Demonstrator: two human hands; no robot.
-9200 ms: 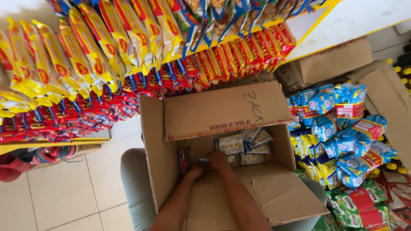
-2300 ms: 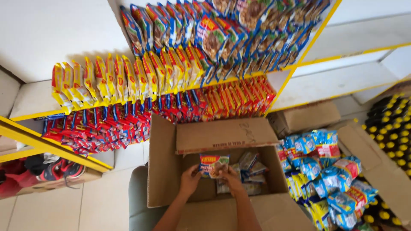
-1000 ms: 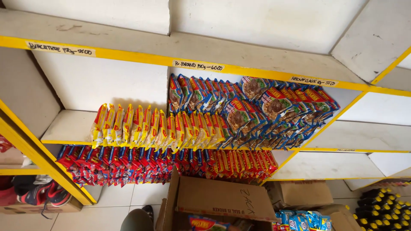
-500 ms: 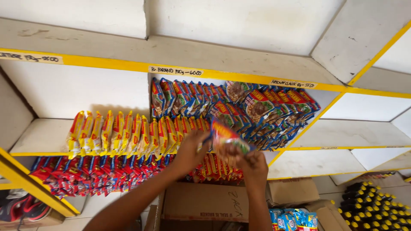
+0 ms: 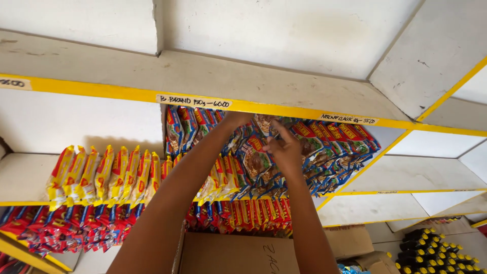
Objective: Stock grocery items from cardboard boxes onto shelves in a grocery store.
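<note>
Head view: a blue snack packet (image 5: 256, 162) sits in the standing row of like packets (image 5: 324, 152) on the upper shelf (image 5: 431, 170), and both hands are raised to it. The right hand (image 5: 285, 148) has its fingers closed on the packet's top edge; the left hand (image 5: 234, 121) reaches in among the packets, and whether it is apart or clamped cannot be told. The tightly leaning row could tip forward and spill if the packet is pushed in too hard. The blue packets overlap too much to count. To the left stand about eight yellow packets (image 5: 101, 175); below hang red packets (image 5: 66, 228), also uncountable. One cardboard box (image 5: 238, 256) sits beneath, and dark yellow-capped bottles (image 5: 431, 251) lie lower right.
</note>
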